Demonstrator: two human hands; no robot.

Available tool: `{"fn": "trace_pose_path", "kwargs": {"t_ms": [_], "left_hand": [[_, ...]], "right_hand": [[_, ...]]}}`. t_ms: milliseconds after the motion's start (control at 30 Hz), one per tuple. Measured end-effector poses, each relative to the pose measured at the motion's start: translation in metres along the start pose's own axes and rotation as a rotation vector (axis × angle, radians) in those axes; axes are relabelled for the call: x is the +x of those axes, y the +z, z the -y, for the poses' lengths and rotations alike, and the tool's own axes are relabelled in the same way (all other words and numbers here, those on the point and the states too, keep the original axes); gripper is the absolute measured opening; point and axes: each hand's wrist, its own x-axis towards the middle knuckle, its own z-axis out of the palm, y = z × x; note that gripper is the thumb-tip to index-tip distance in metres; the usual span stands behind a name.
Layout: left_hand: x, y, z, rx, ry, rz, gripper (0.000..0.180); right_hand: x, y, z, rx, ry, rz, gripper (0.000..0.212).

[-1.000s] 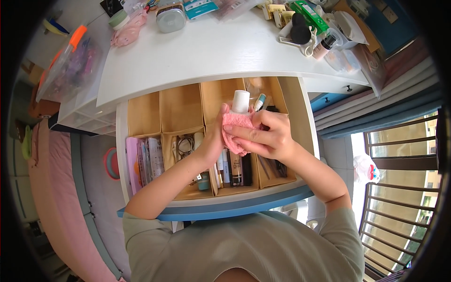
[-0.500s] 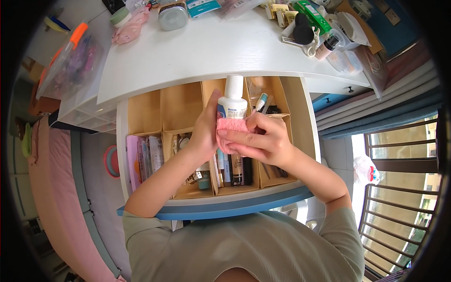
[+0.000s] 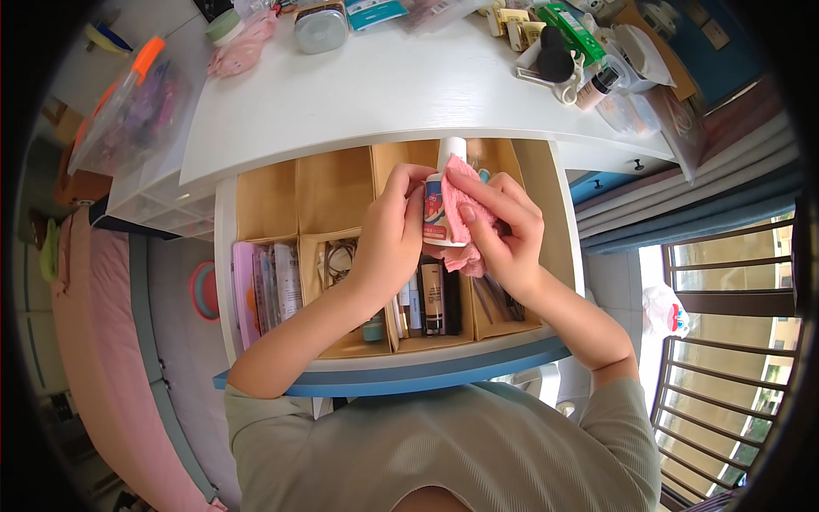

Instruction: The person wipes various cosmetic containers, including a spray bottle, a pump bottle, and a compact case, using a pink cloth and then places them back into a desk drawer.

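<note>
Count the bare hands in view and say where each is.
2. The left hand holds the white bottle from its left; the right hand presses the pink cloth against its right side. Both are above the open drawer. No others show.

A home, by the look of it, most likely a bedroom!
And there's the evidence: what looks like a pink-covered bed (image 3: 102,341) down the left of the frame, layered curtains (image 3: 682,209) at the right, a barred window (image 3: 725,296) below them, and across the top a white desk (image 3: 358,102) scattered with small containers (image 3: 322,32), its divided drawer (image 3: 401,377) open at centre.
</note>
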Motion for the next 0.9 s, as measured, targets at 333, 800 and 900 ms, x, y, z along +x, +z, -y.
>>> {"fn": "trace_pose_path", "kwargs": {"t_ms": [333, 800, 900], "left_hand": [[0.0, -0.006, 0.001, -0.559, -0.589, 0.281, 0.049], [-0.006, -0.005, 0.006, -0.868, -0.339, 0.345, 0.032], [-0.003, 0.002, 0.002, -0.803, -0.281, 0.241, 0.033]], "right_hand": [[-0.004, 0.008, 0.0, -0.555, -0.604, 0.147, 0.033], [-0.001, 0.003, 0.007, -0.036, -0.231, 0.091, 0.026], [0.001, -0.001, 0.004, 0.125, -0.155, 0.113, 0.025]]}}
